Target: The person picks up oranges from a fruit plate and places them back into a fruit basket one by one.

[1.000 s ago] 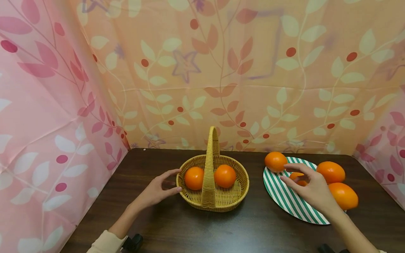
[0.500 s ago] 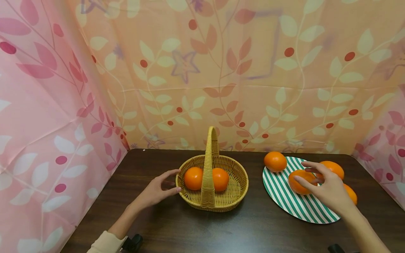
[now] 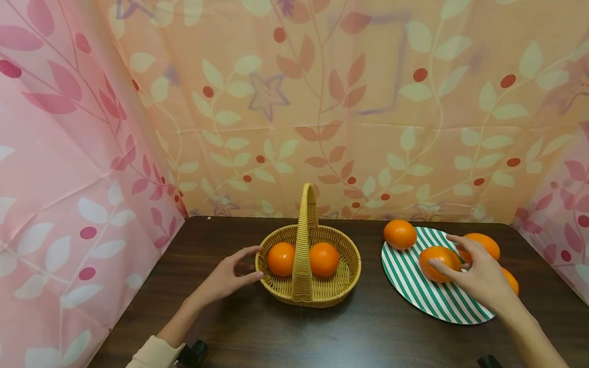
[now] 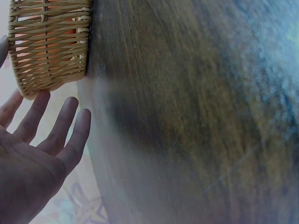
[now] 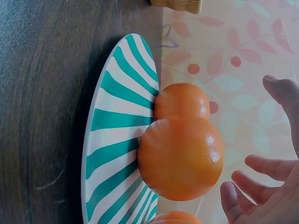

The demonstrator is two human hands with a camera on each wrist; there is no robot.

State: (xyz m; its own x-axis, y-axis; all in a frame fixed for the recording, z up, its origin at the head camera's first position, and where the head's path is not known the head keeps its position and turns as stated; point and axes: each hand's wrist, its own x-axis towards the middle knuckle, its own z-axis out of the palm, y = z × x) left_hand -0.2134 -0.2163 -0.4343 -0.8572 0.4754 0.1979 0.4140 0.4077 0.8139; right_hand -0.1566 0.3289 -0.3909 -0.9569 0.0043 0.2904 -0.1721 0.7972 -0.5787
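A yellow wicker basket (image 3: 332,298) with an upright handle holds two oranges, one left of the handle (image 3: 281,259) and one right of it (image 3: 324,259). My left hand (image 3: 226,276) is at the basket's left side, thumb and fingertips spread along the rim; in the left wrist view the extended fingers (image 4: 61,122) reach its woven wall. Over the green-and-white striped plate (image 3: 412,278), my right hand (image 3: 483,278) is spread beside the middle orange (image 3: 439,263). The right wrist view has the fingers (image 5: 254,189) and thumb apart, with a gap to that orange.
Another orange (image 3: 400,234) sits at the plate's back left edge. Behind my right hand, two more oranges (image 3: 489,246) are partly hidden. The dark wooden table (image 3: 331,337) ends at a flowered cloth backdrop (image 3: 359,128). A black device (image 3: 193,352) shows near the left sleeve.
My right hand has shifted right and settled around the plate's middle orange, uncovering it. The basket's right orange rolled left towards the handle, then slightly back right. My left hand stays put.
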